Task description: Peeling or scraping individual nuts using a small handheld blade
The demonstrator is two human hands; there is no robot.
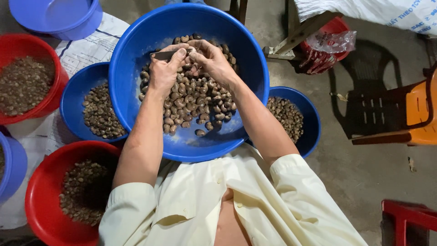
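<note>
At the far left, a red basin (27, 82) of small dark bits is cut by the frame edge, and a sliver of a blue tub (11, 164) below it shows almost nothing of its contents. A second red basin (45, 196) at the lower left holds brownish nuts, partly shadowed. A small blue bowl (77, 107) of nuts sits half hidden under the big blue basin (182, 136), which rests against the person's lap.

Over that basin, the left hand (165, 72) pinches a small flat knife (164, 55) between thumb and fingers, its grip closed on it. The right hand (210, 60) touches the left, fingertips closed narrowly on 1 nut (191, 49), mostly hidden by the fingers, above the heap of nuts (195, 100).

Another blue bowl (300, 118) peeks out to the right. Beyond it lie a crumpled clear-and-red plastic bag (325, 48) and, at the top edge, a white sack (378, 13) with blue print, cut off. An orange chair (409, 114) stands on the grey concrete floor (364, 177).
</note>
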